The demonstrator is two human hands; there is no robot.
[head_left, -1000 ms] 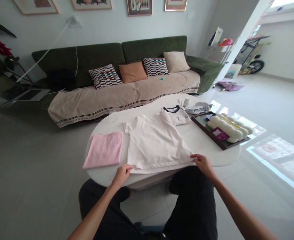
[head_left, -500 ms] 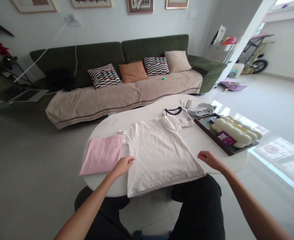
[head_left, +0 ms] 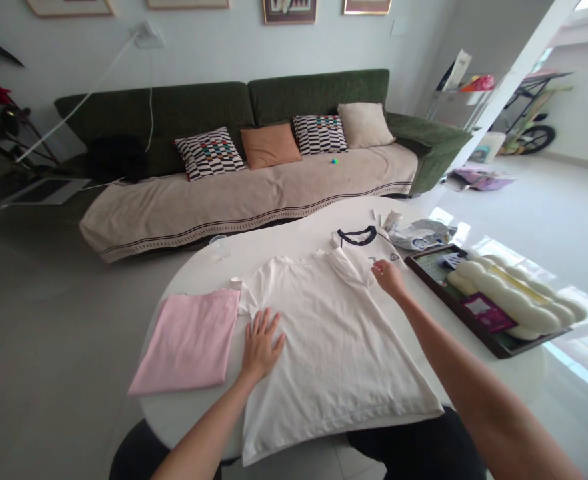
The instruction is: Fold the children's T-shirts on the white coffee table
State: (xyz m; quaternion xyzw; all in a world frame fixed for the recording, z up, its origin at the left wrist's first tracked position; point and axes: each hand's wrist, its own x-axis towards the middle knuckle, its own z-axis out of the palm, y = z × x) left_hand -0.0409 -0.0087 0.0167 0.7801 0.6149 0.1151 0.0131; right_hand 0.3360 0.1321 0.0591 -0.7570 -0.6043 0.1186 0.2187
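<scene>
A white T-shirt (head_left: 319,340) lies spread on the white table (head_left: 174,413), its hem hanging over the near edge. My left hand (head_left: 263,343) rests flat on the shirt's left side below the sleeve, fingers spread. Beside the right sleeve, over a folded white shirt with a navy collar (head_left: 357,237), is my right hand (head_left: 389,279). Its fingers are curled together, and no cloth shows between them; whether it touches the shirt below I cannot tell. A folded pink garment (head_left: 189,340) lies to the left of the T-shirt.
At the right edge stands a dark tray (head_left: 454,310) holding a puffy cream item (head_left: 514,293) and a purple packet (head_left: 489,312). Crumpled plastic packaging (head_left: 419,233) lies behind it. A clear cup (head_left: 219,247) stands at the far left. A green sofa (head_left: 319,87) stands beyond the table.
My left hand has opened and come down flat on the T-shirt. My right hand has moved forward and left, from beside the hem to beside the right sleeve. The view has shifted closer.
</scene>
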